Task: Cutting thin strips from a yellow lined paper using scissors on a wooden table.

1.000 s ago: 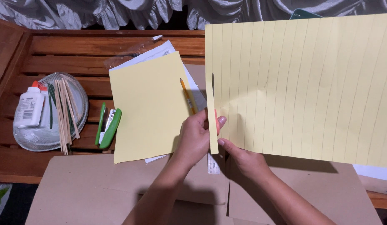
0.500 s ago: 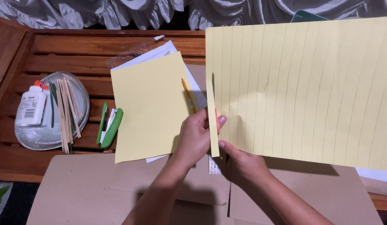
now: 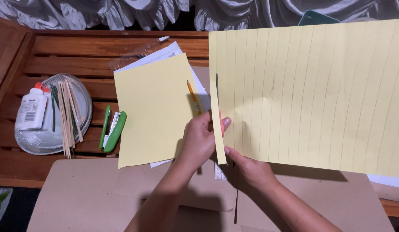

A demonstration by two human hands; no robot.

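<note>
1. Two hands stay where we had them: our left hand [image 3: 199,141] still grips the scissors [image 3: 217,103], our right hand [image 3: 250,169] pinches the lined yellow sheet [image 3: 311,94].
2. Blades remain in the sheet's left edge, a narrow strip [image 3: 218,137] hanging.
3. Left of the sheet lie a plain yellow paper [image 3: 152,116] and green stapler [image 3: 113,129].

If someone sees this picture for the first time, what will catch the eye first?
The large yellow lined sheet fills the right side, held up while the left hand works scissors up its left edge and the right hand grips it below. At far left, a glue bottle lies on a clear plate.
</note>
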